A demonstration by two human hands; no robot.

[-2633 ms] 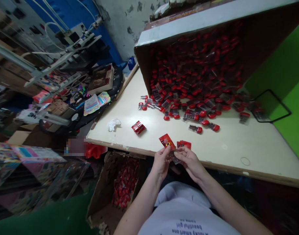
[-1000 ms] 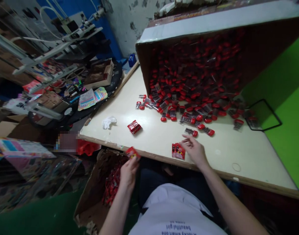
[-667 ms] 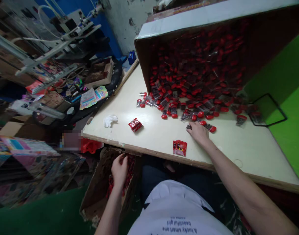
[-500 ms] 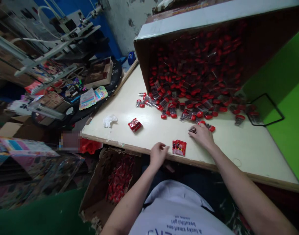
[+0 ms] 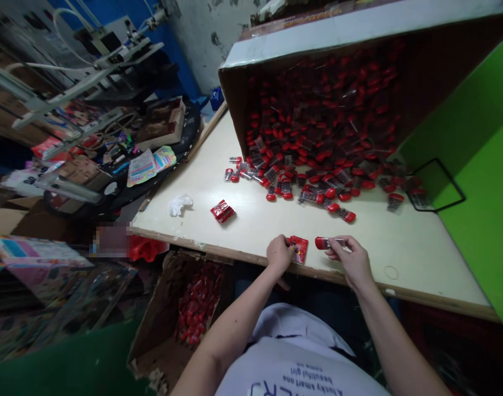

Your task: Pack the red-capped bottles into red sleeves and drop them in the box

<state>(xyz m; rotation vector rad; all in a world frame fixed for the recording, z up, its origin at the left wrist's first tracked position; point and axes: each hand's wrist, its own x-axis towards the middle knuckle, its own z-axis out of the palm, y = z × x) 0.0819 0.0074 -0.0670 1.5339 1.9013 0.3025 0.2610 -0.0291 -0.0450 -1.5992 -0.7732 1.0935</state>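
Red-ended packet [image 5: 322, 243]: clear, glossy plastic. Red sachets [image 5: 301, 249], near: smooth, shiny. Tabletop [image 5: 399, 236]: smooth, faintly glossy. Tissue [image 5: 180, 205], left: crumpled matt paper. Near-left carton [image 5: 150, 349]: cardboard, ragged rim. Far wall [image 5: 199, 47]: rough, flaking.

Pale-topped worktable [image 5: 416, 242], wooden edge [image 5: 230, 252] chipped, stands under the fingers [image 5: 351, 242]. Beyond them rises a grey, flaking wall [image 5: 202, 36]; to their right, a bright green panel [image 5: 477, 132]. Left of them, a dark, rounded table [image 5: 194, 125]; lower left, dimly lit green floor [image 5: 86, 352].

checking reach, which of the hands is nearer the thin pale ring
Right. The right hand is a little left of the thin pale ring; the left hand is farther left, touching the red packets.
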